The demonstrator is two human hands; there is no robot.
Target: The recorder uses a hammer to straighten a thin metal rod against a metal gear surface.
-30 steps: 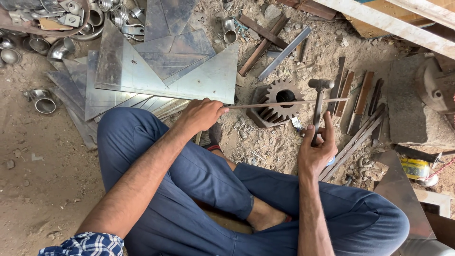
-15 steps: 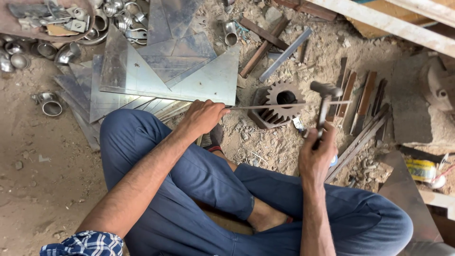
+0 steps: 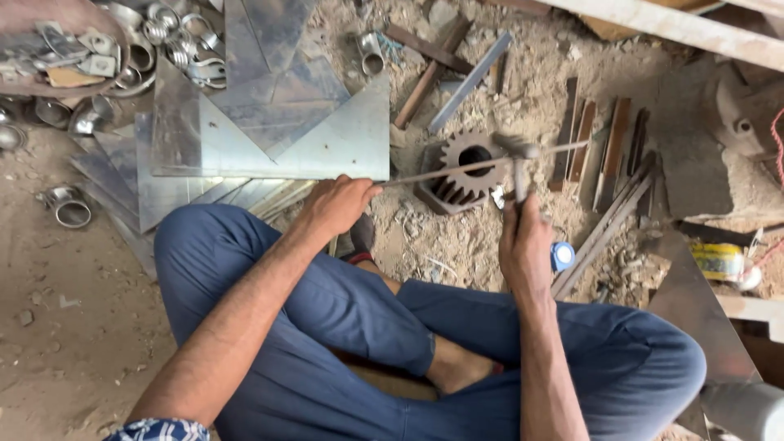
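From the left I note loose metal rings [image 3: 72, 208] on the dirt, then a stack of cut sheet-metal pieces [image 3: 269, 139]. My left hand [image 3: 335, 208] is clenched around the near end of a thin metal rod [image 3: 457, 169], which lies across the toothed gear [image 3: 467, 167] serving as an anvil. My right hand [image 3: 524, 249] grips the hammer [image 3: 518, 163] handle, fingers fully closed, head down at the rod. I judge the work part done: the rod looks mostly straight, but hammering is in hand. Flat bars [image 3: 600, 155] lie at right.
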